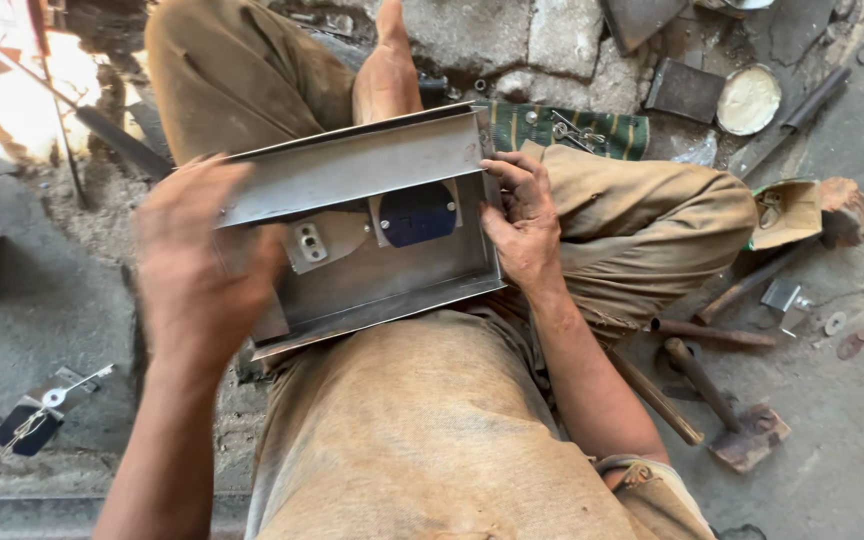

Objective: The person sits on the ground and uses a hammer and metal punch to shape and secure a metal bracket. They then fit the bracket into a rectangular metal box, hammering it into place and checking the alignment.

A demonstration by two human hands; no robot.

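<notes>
A shallow sheet-metal box (382,290) lies on my lap, open side up, with a folded flange along its far edge. Inside it are a small riveted metal tab (314,242) and a round dark blue disc (418,214). My left hand (197,265) grips the box's left end and looks blurred. My right hand (520,222) holds the right end, fingers curled over the rim. I sit cross-legged in tan trousers, one bare foot (388,68) showing beyond the box.
Hammers and metal rods (697,375) lie on the ground at right, beside a wooden block (844,210). A round white lid (749,100) and a dark metal plate (685,90) sit at the back right. Green cloth (562,128) holds small hardware. A small metal piece (40,415) lies at left.
</notes>
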